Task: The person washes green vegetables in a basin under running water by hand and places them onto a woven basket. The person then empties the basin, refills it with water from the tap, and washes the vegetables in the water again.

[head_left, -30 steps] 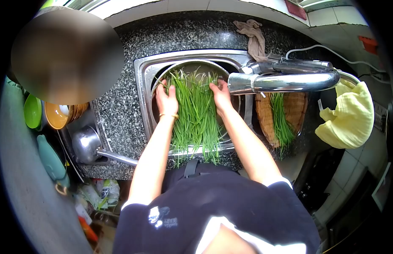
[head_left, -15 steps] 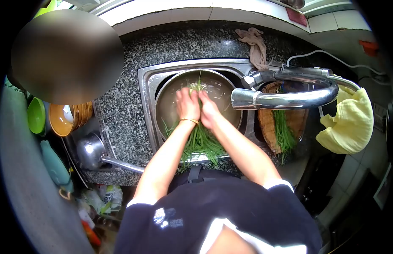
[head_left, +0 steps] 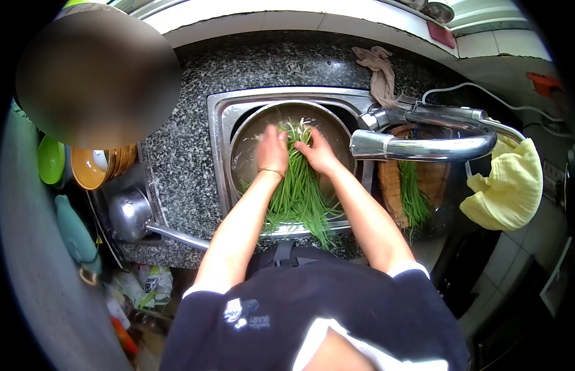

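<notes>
A bunch of long green chives [head_left: 296, 191] with pale root ends lies in a round metal basin [head_left: 240, 127] of cloudy water, its leaf tips hanging over the near rim. My left hand [head_left: 273, 149] rests along the left side of the bunch, fingers stretched out and slightly blurred. On the other side, my right hand [head_left: 318, 151] has its thumb over the right edge of the stems near the pale ends, its fingers partly hidden behind them.
The basin sits in a steel sink [head_left: 218, 123]. A chrome faucet [head_left: 436, 147] reaches in from the right, above a wicker basket [head_left: 389, 185] holding more chives. A ladle [head_left: 131, 213], orange bowls [head_left: 88, 168] and a person's blurred shape are at left. A yellow cloth [head_left: 510, 185] hangs at right.
My hands have moved apart from being pressed together around the stems. The chives now lie spread wider between them, with more of the bunch showing.
</notes>
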The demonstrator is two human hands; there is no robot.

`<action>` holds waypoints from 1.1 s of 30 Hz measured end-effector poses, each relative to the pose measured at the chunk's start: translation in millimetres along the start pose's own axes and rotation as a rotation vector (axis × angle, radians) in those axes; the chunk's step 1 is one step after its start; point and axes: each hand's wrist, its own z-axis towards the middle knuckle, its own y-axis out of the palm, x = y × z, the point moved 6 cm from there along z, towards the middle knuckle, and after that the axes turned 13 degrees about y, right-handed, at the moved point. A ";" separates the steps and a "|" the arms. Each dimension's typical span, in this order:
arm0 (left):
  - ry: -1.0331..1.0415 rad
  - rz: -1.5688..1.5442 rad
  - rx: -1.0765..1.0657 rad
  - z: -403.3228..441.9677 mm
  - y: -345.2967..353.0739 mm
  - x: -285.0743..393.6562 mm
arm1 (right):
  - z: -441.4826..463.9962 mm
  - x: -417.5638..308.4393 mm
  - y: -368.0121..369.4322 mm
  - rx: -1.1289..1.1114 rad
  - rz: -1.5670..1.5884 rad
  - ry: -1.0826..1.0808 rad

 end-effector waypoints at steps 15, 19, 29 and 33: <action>-0.510 -1.504 -0.255 -37.0 -7.0 -1.1 | -49.7 -9.6 26.5 -0.259 1.068 0.470; -0.480 -1.585 -0.302 -41.6 -13.6 -14.8 | -56.3 -2.9 17.1 -0.413 1.181 0.425; -0.127 -0.890 -0.096 -23.9 -3.2 -79.4 | -40.7 -17.4 -24.6 0.178 -0.238 0.261; -0.181 -0.023 -0.064 -27.2 -15.8 -48.0 | -42.1 -13.4 -4.8 0.521 -0.465 0.018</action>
